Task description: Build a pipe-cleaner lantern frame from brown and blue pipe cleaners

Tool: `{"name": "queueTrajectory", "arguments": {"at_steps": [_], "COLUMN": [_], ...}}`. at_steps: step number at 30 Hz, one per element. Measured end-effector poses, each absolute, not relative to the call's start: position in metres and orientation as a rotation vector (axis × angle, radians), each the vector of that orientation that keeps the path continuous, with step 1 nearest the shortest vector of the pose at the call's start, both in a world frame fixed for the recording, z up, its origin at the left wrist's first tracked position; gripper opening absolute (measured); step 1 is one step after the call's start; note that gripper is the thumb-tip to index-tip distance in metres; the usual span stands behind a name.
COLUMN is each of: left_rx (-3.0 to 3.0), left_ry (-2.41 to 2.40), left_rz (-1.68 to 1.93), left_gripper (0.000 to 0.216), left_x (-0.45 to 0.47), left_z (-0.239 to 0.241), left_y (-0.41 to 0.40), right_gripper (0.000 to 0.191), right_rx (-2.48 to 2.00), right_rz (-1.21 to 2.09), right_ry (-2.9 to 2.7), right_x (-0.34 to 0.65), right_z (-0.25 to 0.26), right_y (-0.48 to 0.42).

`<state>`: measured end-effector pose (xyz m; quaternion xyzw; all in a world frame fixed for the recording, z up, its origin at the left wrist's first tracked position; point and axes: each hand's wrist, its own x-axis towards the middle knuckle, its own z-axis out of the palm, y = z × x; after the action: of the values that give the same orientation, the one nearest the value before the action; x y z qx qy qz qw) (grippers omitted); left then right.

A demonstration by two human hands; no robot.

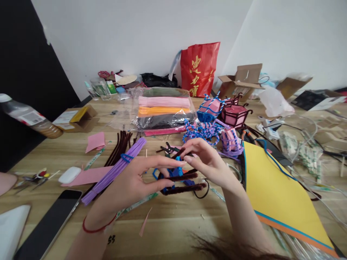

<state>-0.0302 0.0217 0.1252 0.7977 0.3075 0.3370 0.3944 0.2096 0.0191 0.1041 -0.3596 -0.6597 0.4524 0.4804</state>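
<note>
Between my hands is a small frame of dark brown and blue pipe cleaners (187, 177), with brown stems pointing right. My left hand (132, 178) grips its left side between thumb and fingers. The fingertips of my right hand (207, 162) pinch its upper part near a blue pipe cleaner. Part of the frame is hidden behind my fingers. Left of it lies a bundle of purple pipe cleaners (108, 177) with a blue tie, over dark brown pipe cleaners (119, 146). Beyond my hands are black-handled pliers (170, 148).
Behind stand pink lantern-like pieces framed in pipe cleaners (235, 115), a plastic pack of coloured pipe cleaners (164, 112) and a red bag (200, 68). Yellow sheets (282, 191) lie right; a phone (50, 224), a white case (69, 175) and a bottle (29, 117) are left.
</note>
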Motion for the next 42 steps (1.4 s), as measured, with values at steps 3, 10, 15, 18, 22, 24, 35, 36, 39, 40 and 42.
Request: {"name": "queueTrajectory", "arguments": {"at_steps": [3, 10, 15, 18, 22, 24, 35, 36, 39, 40, 42], "left_rx": [2.028, 2.023, 2.047, 2.066, 2.089, 2.064, 1.729, 1.735, 1.761, 1.768, 1.778], "left_ry": [0.791, 0.739, 0.714, 0.705, 0.705, 0.699, 0.632, 0.632, 0.607, 0.594, 0.575], "left_rz": [0.827, 0.826, 0.836, 0.838, 0.858, 0.892, 1.128, 1.135, 1.151, 1.157, 1.171], "left_gripper": [0.041, 0.037, 0.033, 0.030, 0.029, 0.035, 0.053, 0.053, 0.049, 0.048, 0.046], "left_x": [-0.032, -0.032, -0.031, -0.032, -0.032, -0.031, -0.019, -0.018, -0.017, -0.017, -0.018], "left_z": [0.125, 0.125, 0.128, 0.129, 0.129, 0.127, 0.126, 0.127, 0.128, 0.128, 0.128], "left_y": [0.022, 0.023, 0.024, 0.025, 0.024, 0.023, 0.012, 0.011, 0.010, 0.010, 0.010], "right_gripper": [0.022, 0.025, 0.021, 0.019, 0.029, 0.032, 0.042, 0.042, 0.043, 0.043, 0.043], "right_rx": [-0.818, -0.668, -0.643, -0.629, -0.686, -0.699, -0.692, -0.693, -0.695, -0.691, -0.675], "right_rz": [1.213, 1.477, 1.577, 1.659, 1.722, 1.736, 1.776, 1.786, 1.808, 1.816, 1.832], "right_ry": [-1.590, -1.242, -1.115, -1.075, -1.002, -0.976, -0.932, -0.928, -0.927, -0.930, -0.938], "right_x": [0.211, 0.198, 0.189, 0.187, 0.188, 0.188, 0.191, 0.191, 0.193, 0.193, 0.195], "right_z": [0.100, 0.093, 0.095, 0.097, 0.098, 0.096, 0.101, 0.101, 0.101, 0.100, 0.098], "right_y": [0.022, 0.028, 0.027, 0.026, 0.026, 0.026, 0.020, 0.019, 0.019, 0.019, 0.021]}}
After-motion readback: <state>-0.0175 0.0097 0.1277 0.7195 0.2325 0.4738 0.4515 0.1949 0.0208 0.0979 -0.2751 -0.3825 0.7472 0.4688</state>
